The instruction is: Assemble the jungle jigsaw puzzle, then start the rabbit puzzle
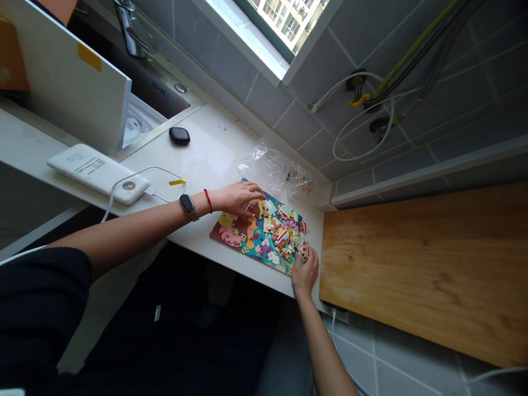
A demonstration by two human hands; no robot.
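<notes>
A colourful puzzle board point(231, 235) lies on the white counter, with a heap of loose puzzle pieces point(282, 236) over its right part. My left hand point(240, 199), with a watch and a red cord on the wrist, reaches over the board's upper left, fingers spread and palm down on or just above the picture. At the board's right end is my right hand point(306, 270), its fingers curled around a small puzzle piece point(304, 251) at the edge of the heap.
Crumpled clear plastic point(266, 165) lies behind the board. A wooden board point(424, 269) stands at the right. Left on the counter are a black case point(179, 136) and a white power bank point(99, 173) with a cable. Beyond them is a sink point(165, 102) with a tap point(134, 41).
</notes>
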